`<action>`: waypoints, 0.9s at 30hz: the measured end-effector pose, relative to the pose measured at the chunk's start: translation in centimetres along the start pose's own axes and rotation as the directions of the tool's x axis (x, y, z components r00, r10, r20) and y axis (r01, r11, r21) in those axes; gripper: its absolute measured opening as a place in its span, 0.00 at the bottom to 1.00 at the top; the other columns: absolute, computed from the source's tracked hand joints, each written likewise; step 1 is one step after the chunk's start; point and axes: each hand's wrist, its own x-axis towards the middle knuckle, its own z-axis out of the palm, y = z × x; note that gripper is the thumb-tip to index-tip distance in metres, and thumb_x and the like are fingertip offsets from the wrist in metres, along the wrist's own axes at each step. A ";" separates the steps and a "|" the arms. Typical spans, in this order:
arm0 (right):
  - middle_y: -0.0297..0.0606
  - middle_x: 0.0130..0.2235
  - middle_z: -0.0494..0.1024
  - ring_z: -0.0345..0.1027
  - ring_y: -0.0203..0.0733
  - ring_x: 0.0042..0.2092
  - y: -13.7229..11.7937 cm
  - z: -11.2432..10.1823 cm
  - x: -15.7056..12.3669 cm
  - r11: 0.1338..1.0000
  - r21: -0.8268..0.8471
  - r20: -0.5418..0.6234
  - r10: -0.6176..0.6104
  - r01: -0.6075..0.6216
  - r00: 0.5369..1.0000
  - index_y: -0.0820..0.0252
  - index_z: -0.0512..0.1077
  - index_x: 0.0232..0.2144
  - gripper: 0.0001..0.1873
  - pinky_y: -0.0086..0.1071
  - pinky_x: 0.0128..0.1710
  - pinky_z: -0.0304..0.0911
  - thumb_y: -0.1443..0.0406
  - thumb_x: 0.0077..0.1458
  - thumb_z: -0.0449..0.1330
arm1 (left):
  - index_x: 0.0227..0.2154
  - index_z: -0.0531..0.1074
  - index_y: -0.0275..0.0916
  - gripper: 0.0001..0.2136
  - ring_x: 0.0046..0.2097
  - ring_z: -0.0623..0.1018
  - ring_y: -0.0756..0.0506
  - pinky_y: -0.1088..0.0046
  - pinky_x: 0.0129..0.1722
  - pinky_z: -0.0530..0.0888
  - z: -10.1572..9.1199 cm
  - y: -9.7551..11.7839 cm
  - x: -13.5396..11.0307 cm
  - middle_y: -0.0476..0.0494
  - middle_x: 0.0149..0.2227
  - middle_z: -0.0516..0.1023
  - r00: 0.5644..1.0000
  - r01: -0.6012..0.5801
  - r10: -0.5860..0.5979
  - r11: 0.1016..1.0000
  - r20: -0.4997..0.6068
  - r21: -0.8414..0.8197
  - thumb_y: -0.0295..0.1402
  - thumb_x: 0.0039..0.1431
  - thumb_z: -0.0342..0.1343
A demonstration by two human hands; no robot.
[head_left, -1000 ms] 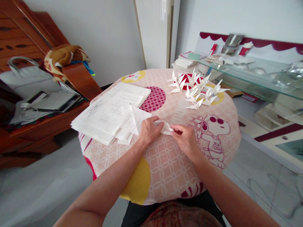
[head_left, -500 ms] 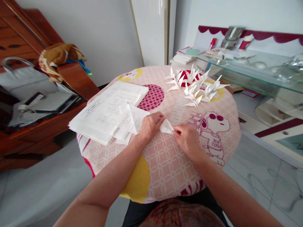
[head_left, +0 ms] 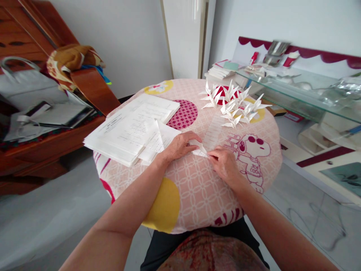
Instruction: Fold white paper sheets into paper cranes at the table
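A small folded piece of white paper lies on the round table's pink patterned cloth. My left hand presses down on its left part with fingers closed over it. My right hand pinches the paper's right corner between thumb and fingertips. Both hands rest on the cloth near the table's middle. A stack of printed white sheets lies just left of my left hand. Several finished white paper cranes stand in a cluster at the far right of the table.
A wooden bench at the left carries a grey bag, papers and a bundled cloth. A glass shelf unit with cups and booklets stands at the right. Grey tiled floor surrounds the table.
The paper was held slightly above the cloth a second ago; now both hands press it flat on the table. The view has shifted a little.
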 end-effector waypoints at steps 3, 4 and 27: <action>0.40 0.28 0.73 0.65 0.41 0.33 0.0 0.1 -0.2 1.000 -0.009 -0.004 -0.017 0.017 1.000 0.63 0.79 0.25 0.11 0.33 0.36 0.57 0.74 0.55 0.58 | 0.44 0.77 0.39 0.10 0.51 0.76 0.41 0.63 0.52 0.72 0.2 0.2 0.2 0.38 0.49 0.77 0.988 -0.154 0.154 0.978 0.011 0.144 0.33 0.63 0.55; 0.40 0.29 0.73 0.65 0.42 0.34 -0.1 0.1 -0.2 0.999 -0.023 -0.008 -0.026 0.026 1.000 0.63 0.79 0.25 0.12 0.34 0.37 0.57 0.74 0.55 0.57 | 0.44 0.78 0.39 0.10 0.52 0.75 0.41 0.61 0.54 0.71 0.2 0.3 0.3 0.37 0.50 0.77 0.982 -0.191 0.189 0.965 0.027 0.181 0.32 0.64 0.54; 0.53 0.50 0.76 0.68 0.52 0.52 -2.0 0.5 -1.5 0.986 -0.092 -0.026 -0.138 0.135 0.990 0.67 0.75 0.47 0.17 0.47 0.54 0.65 0.68 0.64 0.49 | 0.38 0.81 0.40 0.08 0.46 0.79 0.44 0.68 0.48 0.74 0.7 -0.6 0.2 0.40 0.45 0.80 0.989 -0.149 0.147 0.978 0.029 0.142 0.33 0.61 0.58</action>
